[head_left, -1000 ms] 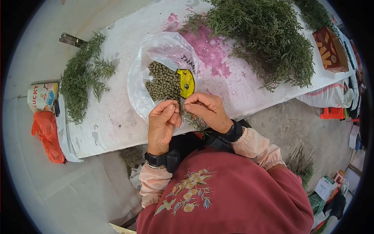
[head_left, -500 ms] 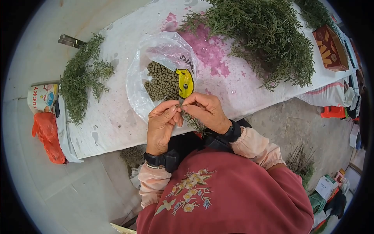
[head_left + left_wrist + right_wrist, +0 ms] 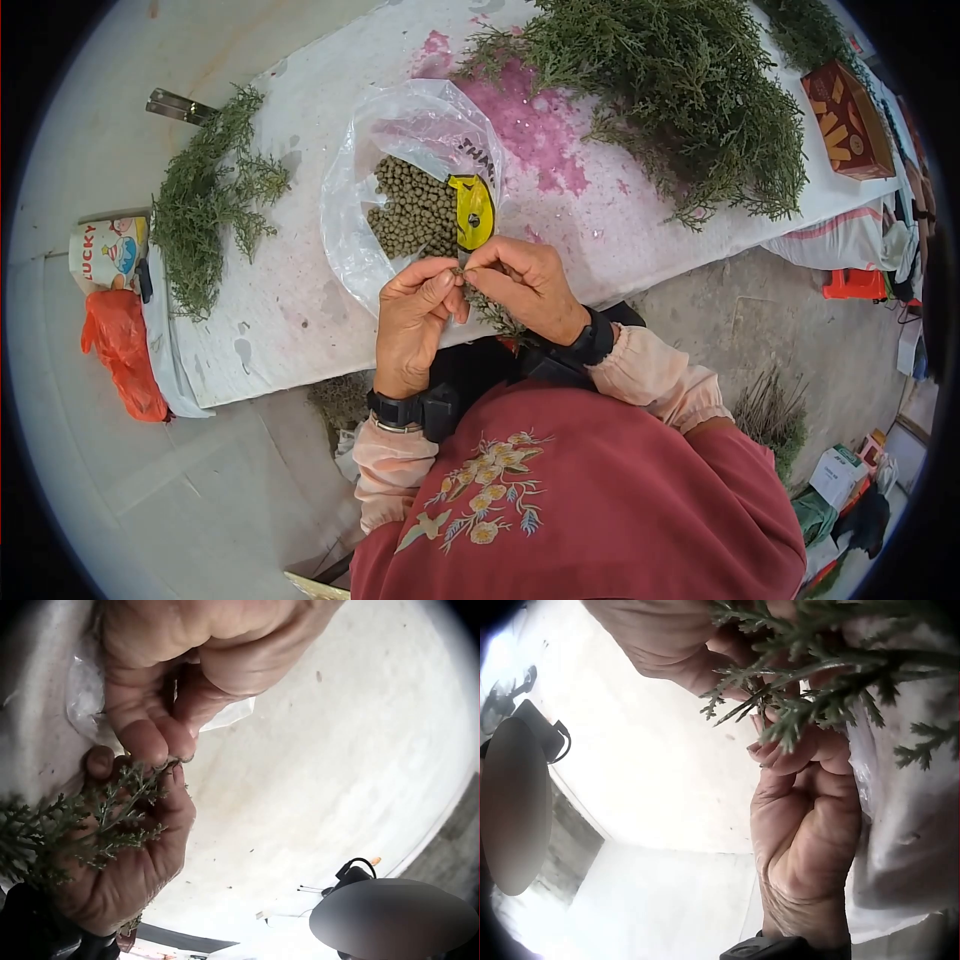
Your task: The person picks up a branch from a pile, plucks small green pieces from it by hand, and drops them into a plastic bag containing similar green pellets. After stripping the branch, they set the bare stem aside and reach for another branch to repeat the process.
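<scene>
White table (image 3: 290,368) edge under left grip (image 3: 413,322), right grip (image 3: 533,288), sprig (image 3: 885,660) end between.

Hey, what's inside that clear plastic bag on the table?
Many small brownish pellets lie inside the clear plastic bag. Whether the yellow patch is inside is unclear. What lies under the top layer is covered, so I can't see it.

Left wrist view's green sprig (image 3: 56,825) cut off at left, head view's branch heap (image 3: 680,95) at top.
</scene>
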The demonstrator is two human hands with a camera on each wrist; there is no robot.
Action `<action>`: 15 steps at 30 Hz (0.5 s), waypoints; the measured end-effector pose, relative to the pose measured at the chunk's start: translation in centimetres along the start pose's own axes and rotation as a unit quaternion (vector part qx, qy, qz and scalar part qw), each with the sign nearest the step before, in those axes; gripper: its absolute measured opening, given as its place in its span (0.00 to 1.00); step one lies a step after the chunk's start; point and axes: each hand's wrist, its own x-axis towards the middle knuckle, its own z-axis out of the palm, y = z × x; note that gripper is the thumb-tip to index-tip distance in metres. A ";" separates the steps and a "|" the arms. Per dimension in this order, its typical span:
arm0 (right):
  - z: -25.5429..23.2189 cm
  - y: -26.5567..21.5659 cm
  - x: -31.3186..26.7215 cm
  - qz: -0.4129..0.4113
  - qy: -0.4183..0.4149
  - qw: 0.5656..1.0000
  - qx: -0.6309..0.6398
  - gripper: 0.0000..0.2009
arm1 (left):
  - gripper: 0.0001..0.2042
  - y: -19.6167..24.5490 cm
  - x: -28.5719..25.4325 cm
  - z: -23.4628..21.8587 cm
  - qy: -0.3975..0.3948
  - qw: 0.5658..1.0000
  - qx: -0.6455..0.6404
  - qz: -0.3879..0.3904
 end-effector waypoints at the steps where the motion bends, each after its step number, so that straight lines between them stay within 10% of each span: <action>1: 0.0 -0.1 0.0 0.001 -0.003 1.000 0.000 0.02 | 0.07 0.0 0.0 0.0 0.002 1.000 0.001 0.000; 15: 0.0 0.1 0.0 -0.010 -0.011 1.000 0.002 0.02 | 0.06 -0.1 0.1 0.0 -0.008 1.000 -0.001 0.003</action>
